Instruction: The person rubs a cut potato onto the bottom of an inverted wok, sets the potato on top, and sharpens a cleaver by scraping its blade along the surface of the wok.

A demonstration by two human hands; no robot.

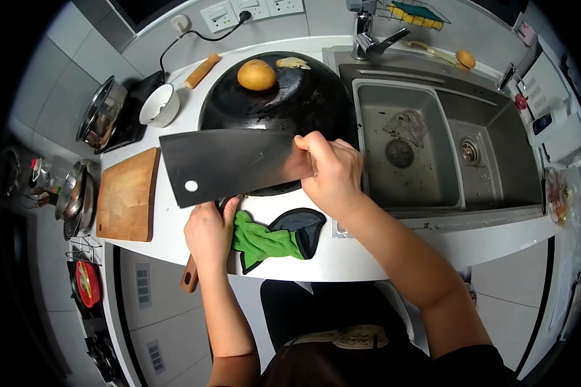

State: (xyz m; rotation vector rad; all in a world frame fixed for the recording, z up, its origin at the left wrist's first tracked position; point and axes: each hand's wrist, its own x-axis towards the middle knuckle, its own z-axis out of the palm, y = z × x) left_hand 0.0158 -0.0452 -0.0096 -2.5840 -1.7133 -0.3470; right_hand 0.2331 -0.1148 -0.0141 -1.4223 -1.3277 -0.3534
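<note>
My right hand (334, 171) is closed around the right end of a cleaver (235, 161). Its broad dark blade, with a round hole at the far left corner, is held over the front of an upturned black wok (229, 109). Just below the blade, my left hand (208, 232) is wrapped round a wooden handle (190, 275), which appears to belong to the wok; the join is mostly hidden. A potato (257, 75) and a pale peel-like scrap (293, 63) rest on the wok. Beside my left hand lies a crumpled green and grey cloth (268, 237).
At left are a wooden cutting board (128, 197), a white bowl (160, 106) and a glass-lidded pot (103, 109). A double sink (450, 148) with a faucet (365, 39) occupies the right. An egg-like brown item (465, 59) sits behind it.
</note>
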